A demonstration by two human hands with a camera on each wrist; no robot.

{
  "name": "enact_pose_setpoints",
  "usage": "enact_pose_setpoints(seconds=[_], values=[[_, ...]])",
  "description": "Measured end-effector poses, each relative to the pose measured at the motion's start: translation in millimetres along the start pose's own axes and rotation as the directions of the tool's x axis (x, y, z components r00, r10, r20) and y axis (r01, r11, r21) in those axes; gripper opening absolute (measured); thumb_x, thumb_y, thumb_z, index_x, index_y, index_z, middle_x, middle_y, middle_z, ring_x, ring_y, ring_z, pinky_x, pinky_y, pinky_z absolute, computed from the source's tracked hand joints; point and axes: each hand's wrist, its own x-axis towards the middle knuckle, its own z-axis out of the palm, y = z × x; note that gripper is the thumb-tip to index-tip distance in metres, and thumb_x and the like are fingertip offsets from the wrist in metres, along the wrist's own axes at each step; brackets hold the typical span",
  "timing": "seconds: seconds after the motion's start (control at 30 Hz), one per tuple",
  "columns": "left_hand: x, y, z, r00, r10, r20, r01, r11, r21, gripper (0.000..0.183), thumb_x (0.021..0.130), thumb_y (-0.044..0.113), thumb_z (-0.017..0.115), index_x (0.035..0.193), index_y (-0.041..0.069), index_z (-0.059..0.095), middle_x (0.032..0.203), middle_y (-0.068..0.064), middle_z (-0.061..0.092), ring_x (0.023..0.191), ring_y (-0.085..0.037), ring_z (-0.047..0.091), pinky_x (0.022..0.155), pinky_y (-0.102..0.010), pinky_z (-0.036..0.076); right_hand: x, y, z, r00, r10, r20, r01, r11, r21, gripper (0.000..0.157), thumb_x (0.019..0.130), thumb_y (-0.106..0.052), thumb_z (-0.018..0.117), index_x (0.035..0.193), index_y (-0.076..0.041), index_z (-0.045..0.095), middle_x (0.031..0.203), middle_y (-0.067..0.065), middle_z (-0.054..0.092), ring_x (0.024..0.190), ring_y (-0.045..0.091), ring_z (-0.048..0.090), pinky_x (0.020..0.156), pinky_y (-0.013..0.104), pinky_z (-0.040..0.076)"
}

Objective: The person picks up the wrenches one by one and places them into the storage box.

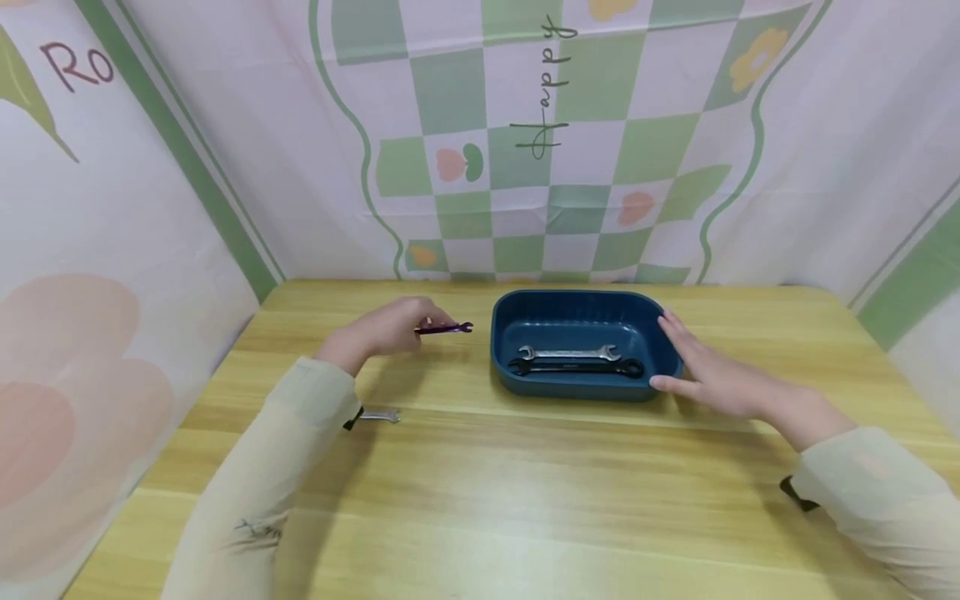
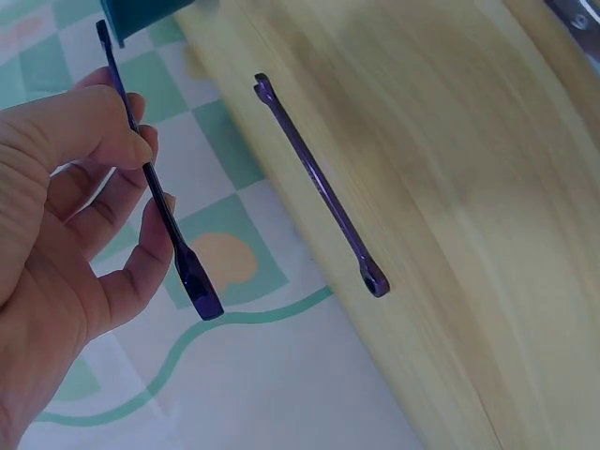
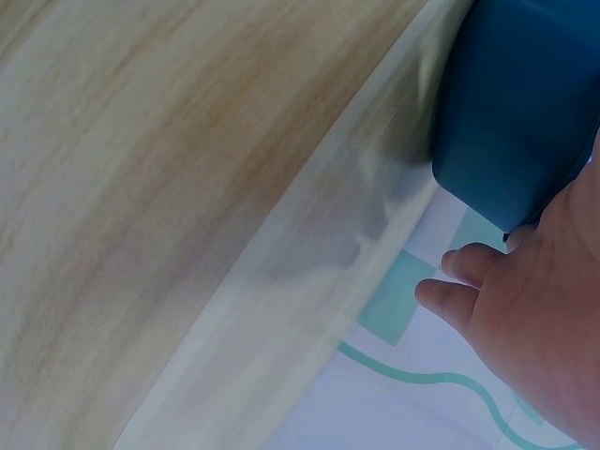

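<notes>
My left hand (image 1: 397, 325) pinches a purple wrench (image 1: 446, 328) between thumb and fingers, above the table to the left of the blue bin (image 1: 573, 388). A second purple wrench (image 2: 323, 187) lies on the table in the left wrist view; my left hand hides it in the head view. My right hand (image 1: 723, 379) rests against the bin's right end, fingers extended and thumb at the near corner. Inside the bin lie a silver wrench (image 1: 570, 354) and a black wrench (image 1: 577, 367), side by side.
Another silver wrench (image 1: 381, 415) lies on the wooden table (image 1: 510, 500), partly covered by the left sleeve. A patterned cloth (image 1: 517, 200) hangs right behind the table's back edge, and more cloth hangs at both sides.
</notes>
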Motion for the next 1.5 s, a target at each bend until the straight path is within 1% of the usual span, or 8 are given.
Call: enact_pose_setpoints(seconds=[0.17, 0.33, 0.47, 0.6, 0.7, 0.9, 1.2, 1.5], values=[[5.6, 4.8, -0.6, 1.0, -0.011, 0.008, 0.011, 0.999, 0.035, 0.059, 0.08, -0.023, 0.058, 0.13, 0.004, 0.071, 0.122, -0.013, 0.068, 0.109, -0.029, 0.063, 0.096, -0.043, 0.052, -0.1, 0.0, -0.3, 1.0, -0.001, -0.003, 0.001, 1.0, -0.005, 0.099, 0.104, -0.037, 0.061, 0.162, -0.001, -0.01, 0.166, 0.022, -0.02, 0.147, 0.058, 0.002, 0.113, 0.073, 0.013], [10.9, 9.6, -0.6, 1.0, 0.001, 0.016, -0.001, 1.0, 0.022, 0.061, 0.079, -0.023, 0.055, 0.131, 0.004, 0.07, 0.12, -0.013, 0.068, 0.106, -0.029, 0.064, 0.095, -0.042, 0.052, -0.2, -0.1, 0.0, 1.0, -0.002, -0.004, 0.002, 1.0, -0.002, 0.099, 0.104, -0.037, 0.061, 0.162, -0.001, -0.01, 0.166, 0.022, -0.019, 0.147, 0.058, 0.002, 0.113, 0.074, 0.013], [15.9, 13.4, -0.8, 1.0, 0.011, 0.013, -0.011, 1.0, 0.029, 0.061, 0.078, -0.024, 0.054, 0.131, 0.004, 0.07, 0.12, -0.012, 0.069, 0.106, -0.028, 0.064, 0.096, -0.041, 0.052, -0.4, -0.2, -0.3, 1.0, -0.004, -0.004, 0.004, 1.0, 0.006, 0.099, 0.104, -0.037, 0.061, 0.162, -0.002, -0.01, 0.166, 0.021, -0.02, 0.147, 0.058, 0.002, 0.112, 0.074, 0.013], [22.4, 18.7, -0.2, 1.0, -0.014, 0.027, 0.013, 0.999, 0.038, 0.061, 0.081, -0.023, 0.055, 0.133, 0.006, 0.069, 0.125, -0.012, 0.067, 0.11, -0.028, 0.063, 0.098, -0.041, 0.051, -0.8, 1.2, -0.8, 1.0, -0.01, -0.01, 0.01, 1.0, 0.008, 0.098, 0.104, -0.036, 0.061, 0.162, -0.001, -0.01, 0.166, 0.021, -0.02, 0.147, 0.058, 0.002, 0.112, 0.074, 0.013], [26.4, 23.1, 0.6, 0.999, -0.015, 0.036, 0.014, 0.999, 0.044, 0.06, 0.082, -0.022, 0.057, 0.134, 0.007, 0.068, 0.128, -0.011, 0.067, 0.111, -0.028, 0.063, 0.097, -0.04, 0.052, -1.0, 1.9, -1.0, 1.0, -0.013, -0.012, 0.014, 1.0, 0.004, 0.098, 0.104, -0.037, 0.061, 0.162, -0.001, -0.01, 0.166, 0.022, -0.019, 0.147, 0.059, 0.002, 0.112, 0.074, 0.013], [33.6, 31.3, 3.5, 0.999, 0.009, 0.031, -0.01, 0.998, 0.059, 0.059, 0.083, -0.021, 0.057, 0.134, 0.007, 0.068, 0.127, -0.011, 0.067, 0.111, -0.027, 0.063, 0.097, -0.039, 0.052, -1.2, 3.6, -0.3, 1.0, -0.007, -0.006, 0.008, 1.0, 0.008, 0.099, 0.104, -0.039, 0.061, 0.162, -0.002, -0.01, 0.166, 0.021, -0.02, 0.147, 0.058, 0.002, 0.112, 0.075, 0.014], [43.7, 41.0, 7.0, 0.999, 0.026, 0.02, -0.027, 0.998, 0.059, 0.063, 0.083, -0.024, 0.051, 0.136, 0.006, 0.067, 0.134, -0.011, 0.064, 0.115, -0.028, 0.062, 0.099, -0.038, 0.051, -0.9, 2.6, -1.2, 1.0, -0.014, -0.008, 0.014, 1.0, -0.002, 0.098, 0.104, -0.038, 0.061, 0.162, -0.001, -0.01, 0.166, 0.022, -0.019, 0.147, 0.059, 0.003, 0.112, 0.074, 0.013], [52.2, 53.4, 11.9, 0.998, 0.03, 0.049, -0.034, 0.996, 0.081, 0.061, 0.086, -0.022, 0.053, 0.139, 0.007, 0.065, 0.138, -0.01, 0.062, 0.119, -0.026, 0.06, 0.102, -0.037, 0.05, -2.6, -0.9, -1.5, 1.0, -0.012, -0.01, 0.012, 1.0, -0.014, 0.098, 0.104, -0.039, 0.06, 0.162, 0.0, -0.008, 0.167, 0.023, -0.017, 0.147, 0.059, 0.005, 0.112, 0.074, 0.014]])
